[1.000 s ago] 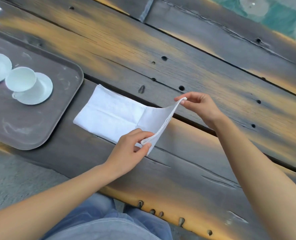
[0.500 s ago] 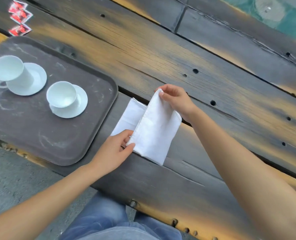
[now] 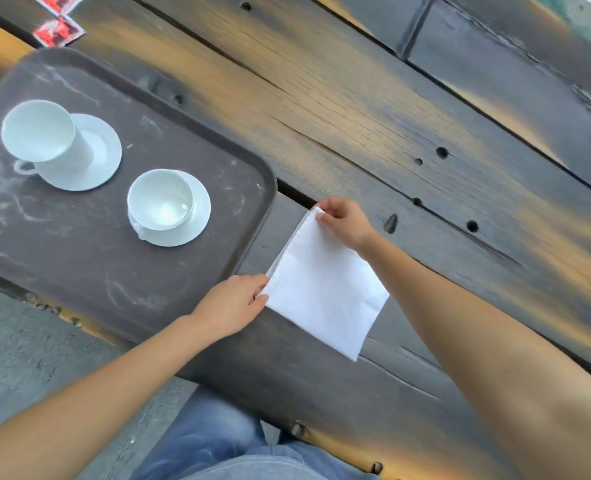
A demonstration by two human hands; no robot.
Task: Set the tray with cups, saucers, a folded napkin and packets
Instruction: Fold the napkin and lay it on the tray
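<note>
A white napkin lies folded into a square on the wooden table, just right of a brown tray. My left hand pinches its near left corner. My right hand pinches its far left corner. On the tray stand two white cups on white saucers: one at the far left, one nearer the middle. Red packets lie on the table beyond the tray's far edge.
The dark plank table has gaps, knot holes and bolts along its near edge. Grey ground and my jeans show below the table edge.
Both hands carried the napkin's right half over the left and laid it flat, so the long strip is now a folded square. The view shifted, bringing the tray further in.
</note>
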